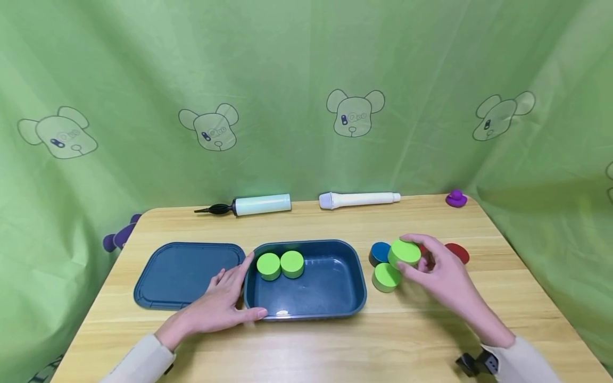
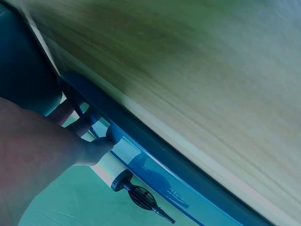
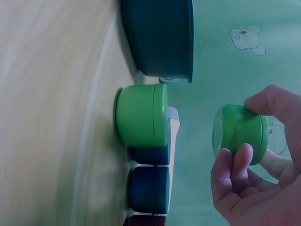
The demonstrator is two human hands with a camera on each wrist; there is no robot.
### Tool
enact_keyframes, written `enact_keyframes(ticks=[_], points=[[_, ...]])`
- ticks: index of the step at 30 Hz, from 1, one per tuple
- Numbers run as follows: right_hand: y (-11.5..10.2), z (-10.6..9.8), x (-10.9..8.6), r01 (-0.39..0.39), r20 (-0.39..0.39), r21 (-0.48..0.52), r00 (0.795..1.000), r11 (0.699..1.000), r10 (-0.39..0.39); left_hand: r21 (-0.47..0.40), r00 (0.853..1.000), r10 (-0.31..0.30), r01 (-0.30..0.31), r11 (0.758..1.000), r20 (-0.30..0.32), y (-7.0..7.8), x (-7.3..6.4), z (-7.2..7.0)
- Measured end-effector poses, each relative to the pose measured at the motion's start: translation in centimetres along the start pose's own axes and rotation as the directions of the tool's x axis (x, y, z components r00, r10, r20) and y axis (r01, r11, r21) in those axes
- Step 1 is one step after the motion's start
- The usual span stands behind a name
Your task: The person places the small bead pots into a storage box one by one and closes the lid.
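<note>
Right hand (image 1: 442, 271) has a green container (image 1: 404, 252) pinched in its fingers, off the surface (image 1: 297, 348), right of the blue box (image 1: 325, 284). Weak pinch and it could slip; swing low and it might clip the green neighbour (image 1: 386, 279). Left hand (image 1: 215, 306) touches the box, fingers fairly straight; leaning could skid it.

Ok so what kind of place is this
Perhaps a curtained tabletop filming booth: green printed fabric hangs on three sides of a wooden table, with a blue box on it.

Dim, bluish wrist views, seemingly soft
</note>
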State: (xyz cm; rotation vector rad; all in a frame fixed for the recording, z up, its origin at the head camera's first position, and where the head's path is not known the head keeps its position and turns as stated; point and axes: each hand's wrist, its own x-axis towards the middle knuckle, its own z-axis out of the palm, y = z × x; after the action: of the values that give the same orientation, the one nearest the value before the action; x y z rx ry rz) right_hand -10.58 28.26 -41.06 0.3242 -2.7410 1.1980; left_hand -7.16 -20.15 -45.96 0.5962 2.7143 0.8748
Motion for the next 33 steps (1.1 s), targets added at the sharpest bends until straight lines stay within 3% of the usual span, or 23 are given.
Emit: enact_keyframes(ticks=[18, 33], points=[[-3.1, 2.2, 2.1, 0.04, 0.06, 0.015, 0.997, 0.999, -0.041, -0.006, 1.0, 0.0, 0.0, 1.0, -0.003, 0.0, 0.0, 0.0], [-4.3, 4.7, 3.5, 0.028, 0.122, 0.054, 0.992, 0.998, -0.034, 0.002, 1.0, 0.001, -0.001, 1.0, 0.008, 0.0, -0.1, -0.1]])
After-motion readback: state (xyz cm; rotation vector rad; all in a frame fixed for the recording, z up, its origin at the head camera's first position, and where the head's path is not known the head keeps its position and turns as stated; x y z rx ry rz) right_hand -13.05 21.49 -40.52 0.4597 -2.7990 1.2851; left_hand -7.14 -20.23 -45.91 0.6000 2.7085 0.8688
